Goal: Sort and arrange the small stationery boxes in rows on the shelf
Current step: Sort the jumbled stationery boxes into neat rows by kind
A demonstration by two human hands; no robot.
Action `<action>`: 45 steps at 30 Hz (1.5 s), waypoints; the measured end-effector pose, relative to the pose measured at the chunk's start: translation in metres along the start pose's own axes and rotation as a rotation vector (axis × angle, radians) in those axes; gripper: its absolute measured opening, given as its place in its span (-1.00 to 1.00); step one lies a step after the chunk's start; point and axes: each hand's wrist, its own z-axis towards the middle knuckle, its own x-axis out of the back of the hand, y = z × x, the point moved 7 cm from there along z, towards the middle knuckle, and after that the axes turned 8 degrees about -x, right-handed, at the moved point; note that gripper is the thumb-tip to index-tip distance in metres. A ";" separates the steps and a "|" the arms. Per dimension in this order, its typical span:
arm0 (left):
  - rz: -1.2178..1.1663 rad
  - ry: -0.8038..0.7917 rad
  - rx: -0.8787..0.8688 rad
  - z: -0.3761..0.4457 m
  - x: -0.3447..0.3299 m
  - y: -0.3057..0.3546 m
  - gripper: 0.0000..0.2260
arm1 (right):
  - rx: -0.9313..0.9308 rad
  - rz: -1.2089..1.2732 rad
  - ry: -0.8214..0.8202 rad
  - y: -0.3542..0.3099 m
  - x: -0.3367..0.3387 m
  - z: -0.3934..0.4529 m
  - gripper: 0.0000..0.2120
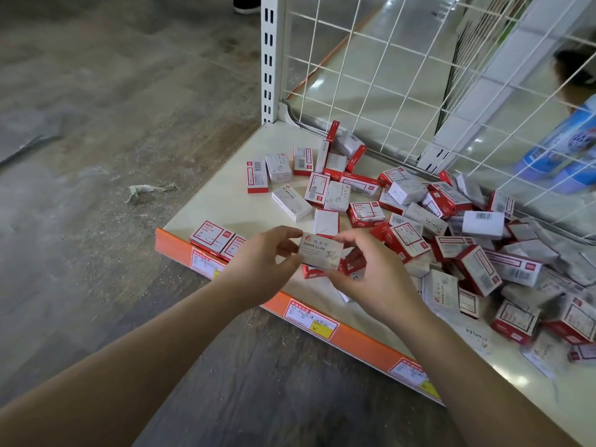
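Both hands pinched one paper-clips box (321,254) between them, left hand (263,262) at its left end, right hand (374,279) at its right, above the shelf (225,175) front edge; heaped boxes (467,246) lay beyond the right hand.

A shop: a low retail shelf (225,175) with an orange price strip (354,337) carrying price labels (311,319) (red-and-yellow), a white wire-grid back panel (387,75), and many small stationery boxes (451,240).

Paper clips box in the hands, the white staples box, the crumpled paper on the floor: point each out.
paper clips box (321,253), head view, printed front face
staples box (292,201), head view, top face
crumpled paper (146,189), head view, middle
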 end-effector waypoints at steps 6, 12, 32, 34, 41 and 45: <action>0.181 -0.023 -0.058 -0.002 -0.005 0.004 -0.65 | -0.029 -0.051 -0.032 0.009 -0.002 -0.011 -0.60; 0.387 -0.084 -0.160 -0.010 -0.011 0.010 -0.64 | -0.067 -0.107 -0.100 0.026 -0.017 -0.028 -0.75; 0.566 -0.159 -0.302 -0.012 -0.017 0.001 -0.66 | 0.008 -0.192 -0.017 0.020 -0.042 -0.017 -0.55; 0.570 -0.179 -0.306 -0.011 -0.020 0.002 -0.65 | 0.019 -0.201 0.001 0.021 -0.040 -0.019 -0.57; 0.564 -0.202 -0.286 -0.010 -0.025 0.004 -0.68 | 0.115 -0.247 0.059 0.016 -0.040 -0.027 -0.61; 0.570 -0.199 -0.276 -0.008 -0.022 0.005 -0.69 | 0.101 -0.179 0.067 0.014 -0.031 -0.023 -0.66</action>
